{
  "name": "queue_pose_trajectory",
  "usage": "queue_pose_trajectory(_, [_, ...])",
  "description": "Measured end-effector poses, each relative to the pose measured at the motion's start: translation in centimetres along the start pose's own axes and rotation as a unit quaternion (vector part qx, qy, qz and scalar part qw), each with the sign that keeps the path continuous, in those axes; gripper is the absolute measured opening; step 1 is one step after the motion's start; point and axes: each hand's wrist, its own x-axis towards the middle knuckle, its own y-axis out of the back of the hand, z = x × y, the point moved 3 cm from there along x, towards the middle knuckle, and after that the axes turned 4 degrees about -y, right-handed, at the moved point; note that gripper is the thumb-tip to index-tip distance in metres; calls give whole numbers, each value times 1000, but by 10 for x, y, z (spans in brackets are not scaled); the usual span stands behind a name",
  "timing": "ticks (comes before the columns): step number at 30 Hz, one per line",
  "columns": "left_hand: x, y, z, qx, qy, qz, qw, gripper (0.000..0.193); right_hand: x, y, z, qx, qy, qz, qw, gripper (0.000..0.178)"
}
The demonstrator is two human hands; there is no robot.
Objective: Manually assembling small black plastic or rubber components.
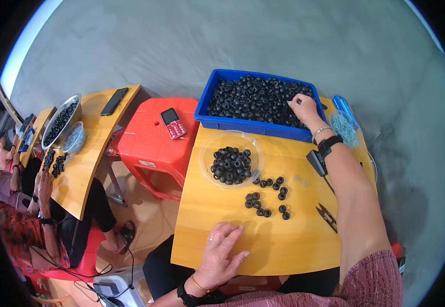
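Observation:
My right hand (303, 108) is over the right end of a blue plastic bin (256, 127) full of black ring-shaped parts (250, 100). Its thumb and fingers are pinched together; what lies between them, if anything, is too small to make out. My left hand (221, 255) rests at the table's near edge, fingers apart and holding nothing. A clear round tub (205, 162) with a heap of black rings (230, 165) stands just below the bin. Several more black rings (257, 204) lie loose on the wood beside it, singly and in short rows.
Thread snips (327, 218) lie near my right forearm, with a black device (316, 162) on a cable. A tub of pale blue bits (343, 128) stands right of the bin. Left is a red stool (153, 140) bearing a keypad phone (174, 123); other people work at another table (90, 153).

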Motion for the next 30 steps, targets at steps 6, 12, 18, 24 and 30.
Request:
queue_pose_trajectory(6, [-2, -7, 7, 69, 39, -45, 996, 71, -7, 29, -6, 358, -181, -74, 913, 14])
queue_pose_trajectory(12, [-5, -15, 7, 149, 24, -30, 988, 92, -65, 57, -49, 488, -194, -122, 842, 15])
queue_pose_trajectory(18, [-3, -25, 9, 205, 27, -31, 978, 109, -194, 34, -58, 545, -274, -137, 780, 14])
queue_pose_trajectory(24, [2, -42, 10, 253, 51, -20, 966, 115, -278, 2, -69, 282, 0, -12, 959, 14])
queue_pose_trajectory(30, [8, -54, 4, 317, 66, -33, 946, 94, -305, 6, -92, 131, 137, 24, 982, 12])
